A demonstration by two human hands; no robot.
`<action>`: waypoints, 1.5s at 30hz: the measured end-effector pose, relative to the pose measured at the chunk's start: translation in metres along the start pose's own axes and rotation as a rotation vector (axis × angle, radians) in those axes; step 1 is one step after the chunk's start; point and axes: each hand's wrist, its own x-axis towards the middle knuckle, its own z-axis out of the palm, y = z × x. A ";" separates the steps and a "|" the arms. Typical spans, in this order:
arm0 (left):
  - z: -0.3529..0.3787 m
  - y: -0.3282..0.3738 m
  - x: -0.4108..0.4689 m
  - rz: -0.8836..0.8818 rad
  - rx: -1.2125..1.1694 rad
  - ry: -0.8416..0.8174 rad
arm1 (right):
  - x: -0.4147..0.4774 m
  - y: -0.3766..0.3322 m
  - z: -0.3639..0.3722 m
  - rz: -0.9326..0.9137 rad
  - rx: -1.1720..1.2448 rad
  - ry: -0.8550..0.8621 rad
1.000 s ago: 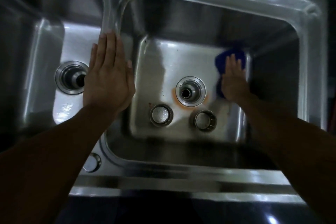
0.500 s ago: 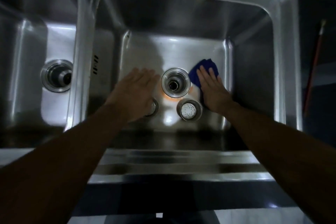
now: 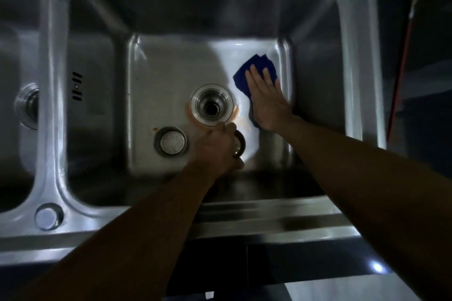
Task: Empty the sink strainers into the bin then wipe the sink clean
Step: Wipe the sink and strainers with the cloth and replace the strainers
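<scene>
Under right hand point(image 3: 266, 102): blue cloth point(image 3: 256, 67) (flat) | left hand point(image 3: 217, 146): on strainer point(image 3: 238, 145)

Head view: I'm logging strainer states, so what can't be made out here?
- Right strainer: mostly hidden under the left hand; contents and grip unclear.
- Blue cloth: partly covered by the right hand.
- Left basin drain: cut by the frame edge, blurred.

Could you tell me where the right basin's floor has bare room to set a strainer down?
Free: the far-left floor between the round steel strainer and the back wall. Crowded: around the open drain, where the left hand covers the second strainer and the right hand presses the blue cloth.
</scene>
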 end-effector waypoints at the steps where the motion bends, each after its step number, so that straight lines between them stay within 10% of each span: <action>1: -0.003 -0.001 -0.007 0.000 -0.043 0.034 | -0.006 -0.002 0.002 -0.024 0.006 -0.027; 13: -0.032 -0.031 -0.135 -0.192 -0.215 0.268 | -0.093 -0.009 0.011 -0.630 -0.204 -0.536; 25: -0.031 -0.025 -0.126 -0.177 -0.111 0.341 | -0.023 -0.020 -0.009 0.091 0.117 -0.198; 32: -0.035 -0.022 -0.127 -0.206 -0.122 0.289 | -0.092 -0.037 0.013 0.374 0.139 -0.364; 45: -0.035 -0.022 -0.126 -0.163 -0.063 0.312 | -0.038 -0.013 -0.013 0.289 -0.054 -0.187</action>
